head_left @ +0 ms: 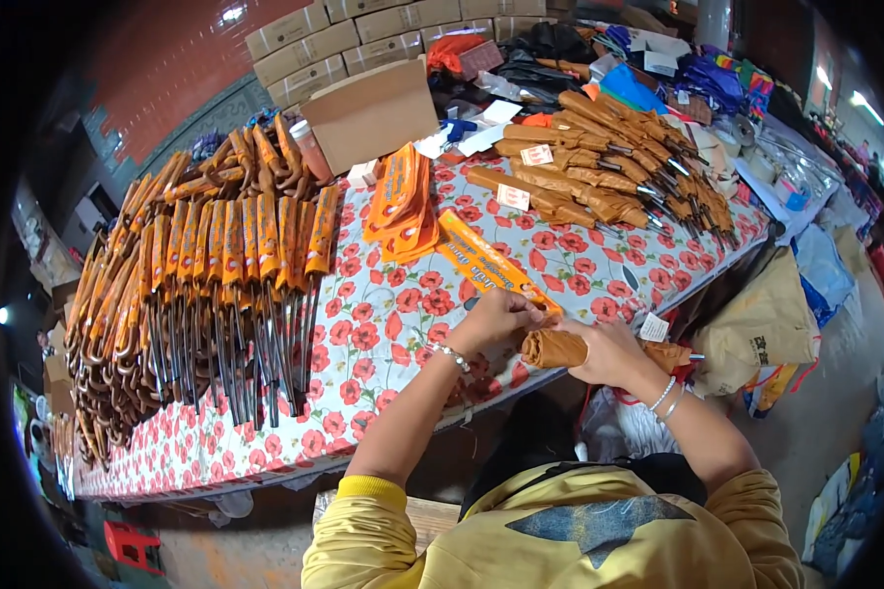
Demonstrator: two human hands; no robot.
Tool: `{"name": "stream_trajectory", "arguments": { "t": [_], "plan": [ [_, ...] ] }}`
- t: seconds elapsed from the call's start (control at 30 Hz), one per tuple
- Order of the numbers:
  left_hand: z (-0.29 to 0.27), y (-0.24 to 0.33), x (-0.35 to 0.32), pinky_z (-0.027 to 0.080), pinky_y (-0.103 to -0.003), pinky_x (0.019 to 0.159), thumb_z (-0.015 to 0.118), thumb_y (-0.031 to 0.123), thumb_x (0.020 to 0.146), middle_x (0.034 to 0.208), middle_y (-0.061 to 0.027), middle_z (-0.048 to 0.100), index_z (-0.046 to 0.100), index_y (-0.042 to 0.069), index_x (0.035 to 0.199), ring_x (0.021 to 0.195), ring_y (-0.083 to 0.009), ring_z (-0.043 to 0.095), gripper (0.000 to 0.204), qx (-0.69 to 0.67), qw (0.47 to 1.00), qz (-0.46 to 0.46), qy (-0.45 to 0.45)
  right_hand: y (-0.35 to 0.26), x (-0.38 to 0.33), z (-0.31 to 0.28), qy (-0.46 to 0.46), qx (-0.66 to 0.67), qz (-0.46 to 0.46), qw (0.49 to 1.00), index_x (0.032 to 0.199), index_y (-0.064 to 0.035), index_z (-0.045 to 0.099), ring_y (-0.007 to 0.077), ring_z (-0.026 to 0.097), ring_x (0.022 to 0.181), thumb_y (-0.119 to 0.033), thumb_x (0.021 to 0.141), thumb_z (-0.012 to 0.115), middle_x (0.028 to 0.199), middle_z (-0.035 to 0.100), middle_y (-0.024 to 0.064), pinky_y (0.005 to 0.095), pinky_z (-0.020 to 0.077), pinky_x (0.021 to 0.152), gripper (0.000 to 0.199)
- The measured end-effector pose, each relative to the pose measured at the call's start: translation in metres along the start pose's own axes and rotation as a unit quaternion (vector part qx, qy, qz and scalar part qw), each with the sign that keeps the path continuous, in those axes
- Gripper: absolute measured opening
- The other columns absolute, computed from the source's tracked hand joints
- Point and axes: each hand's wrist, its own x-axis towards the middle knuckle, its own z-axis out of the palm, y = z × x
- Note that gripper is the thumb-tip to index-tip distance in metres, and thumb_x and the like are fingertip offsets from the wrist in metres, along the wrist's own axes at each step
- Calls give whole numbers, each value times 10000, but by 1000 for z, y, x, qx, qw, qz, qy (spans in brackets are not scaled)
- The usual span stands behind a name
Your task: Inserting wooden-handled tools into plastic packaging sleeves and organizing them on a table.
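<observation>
1. The right hand (609, 351) is wrapped around a folded orange umbrella (554, 348), fingers closed on its rolled fabric body; the blunt end of the roll sticks out just past the fingertips toward the left hand.
2. The left hand (498, 316) has its fingers pinched together on the open mouth of a long orange sleeve (491, 265), which runs away from the fingertips across the flowered tablecloth (383, 324). The sleeve mouth sits touching or just above the umbrella's end; I cannot tell whether the end is inside it.
3. Judged from its look, the umbrella is light and stiff along its shaft but soft and springy in its cloth, so the grip belongs around the rolled body, close behind the end, to keep the folds tight.
4. The sleeve looks thin, limp and probably slick; it seems best held at the rim, between thumb and fingertips, spread wide.
5. Beyond the left fingers lie rows of sleeved umbrellas (226, 294); beyond the right fingers, a heap of unsleeved umbrellas (609, 167).
</observation>
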Motion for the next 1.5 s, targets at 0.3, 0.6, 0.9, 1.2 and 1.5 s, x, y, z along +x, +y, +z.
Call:
{"name": "stream_trajectory", "arguments": {
  "t": [0.3,0.6,0.9,1.2,1.5],
  "plan": [
    [18,22,-17,456,-234,575,647,66,823,700,-17,652,671,-20,829,617,-49,542,90,128,987,-2,100,-7,-8,-10,37,35,-15,999,1237,-193,533,340,633,669,-263,643,695,713,648,157,435,496,632,620],
    [24,16,-15,480,-280,578,668,69,777,679,-110,647,657,-26,788,595,-155,598,95,44,993,22,111,3,-6,2,3,12,7,1000,1216,-210,520,352,629,666,-252,647,683,684,631,167,440,499,643,594],
    [36,19,-23,500,-301,605,646,-34,736,773,-158,658,643,-22,877,679,-243,661,141,305,906,233,181,8,-11,11,110,162,25,980,1172,-117,515,387,636,780,-240,678,659,785,644,219,480,491,727,529],
    [41,35,-32,488,-396,647,617,-15,763,788,-176,623,635,-14,844,742,-341,599,83,242,922,199,227,8,-15,1,-38,51,132,989,1135,11,482,407,618,875,-216,720,613,878,637,259,473,476,795,491],
    [40,26,-32,492,-358,637,615,-8,784,767,-183,625,644,-32,872,710,-324,617,96,290,897,235,236,6,-15,-2,-9,61,153,986,1069,26,470,407,606,849,-196,689,642,882,621,253,471,470,738,472]
  ]
}}
